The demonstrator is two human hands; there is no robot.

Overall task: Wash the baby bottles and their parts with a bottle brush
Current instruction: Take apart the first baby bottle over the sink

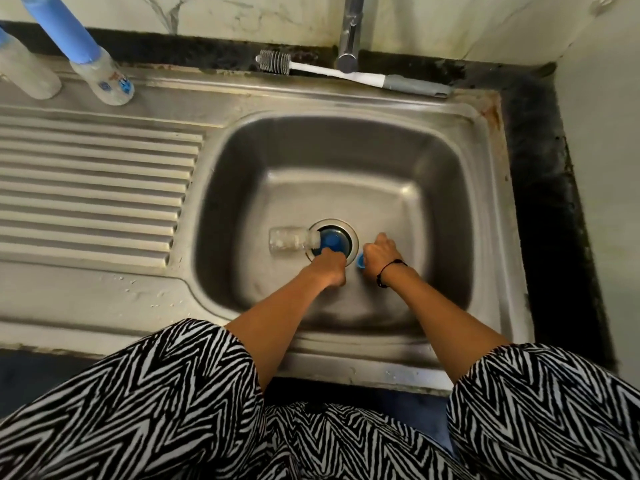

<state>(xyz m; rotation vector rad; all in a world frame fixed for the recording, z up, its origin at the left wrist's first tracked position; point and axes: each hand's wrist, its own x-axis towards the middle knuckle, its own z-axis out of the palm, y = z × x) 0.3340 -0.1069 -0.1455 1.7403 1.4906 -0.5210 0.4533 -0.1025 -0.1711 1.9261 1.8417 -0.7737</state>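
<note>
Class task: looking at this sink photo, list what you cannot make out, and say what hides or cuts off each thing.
Head view only:
- Left hand: fingertips hidden behind its own back; grip on the blue round cap unclear.
- Small blue part: mostly covered by the right hand.
- Chrome tap: top cut off by the frame edge.
- Drain: covered by the cap.

Blue cap (331, 241) sat just beyond the left hand (330, 266). Blue ring (360, 261) beside the right hand (379, 252); sleeves (180, 393) black-and-white zigzag.
</note>
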